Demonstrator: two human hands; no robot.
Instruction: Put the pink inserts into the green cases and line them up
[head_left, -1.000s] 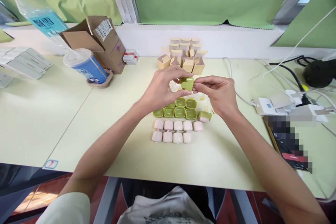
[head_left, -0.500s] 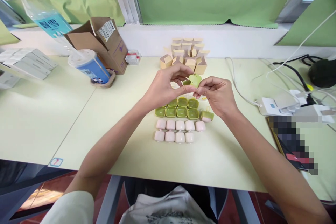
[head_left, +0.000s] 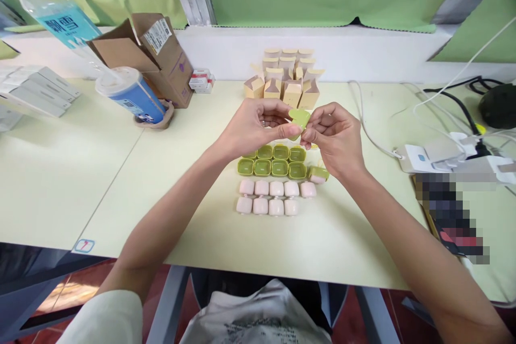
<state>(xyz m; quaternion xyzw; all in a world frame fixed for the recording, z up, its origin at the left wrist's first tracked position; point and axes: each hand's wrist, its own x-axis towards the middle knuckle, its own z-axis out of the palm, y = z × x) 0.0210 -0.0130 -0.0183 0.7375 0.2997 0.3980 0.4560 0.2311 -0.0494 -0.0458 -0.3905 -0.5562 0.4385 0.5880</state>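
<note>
Between my two hands, raised over the desk, is a small light-green piece (head_left: 299, 117) with rounded leaf-like lobes; fingers cover part of it. My left hand (head_left: 253, 128) pinches it from the left between thumb and fingers. From the right, the thumb and fingertips of my right hand (head_left: 337, 138) close on its lower edge. Below lie rows of green square cups (head_left: 279, 167), partly covered by my left hand. Nearer me are two rows of pale pink rounded pieces (head_left: 276, 207). A green-and-pink assembled piece (head_left: 319, 173) sits at the right end of the cups.
Open cream paper boxes (head_left: 292, 91) stand at the back. On the left are a brown carton (head_left: 171, 64), a blue cup (head_left: 139, 102) in a holder, a bottle (head_left: 64, 21) and white boxes (head_left: 36, 91). A power strip (head_left: 419, 160) with cables and a blurred-out object (head_left: 451, 215) lie right.
The green piece has turned in my fingers, so its lobes now face differently. My left thumb has moved further across it. The camera view has shifted slightly.
</note>
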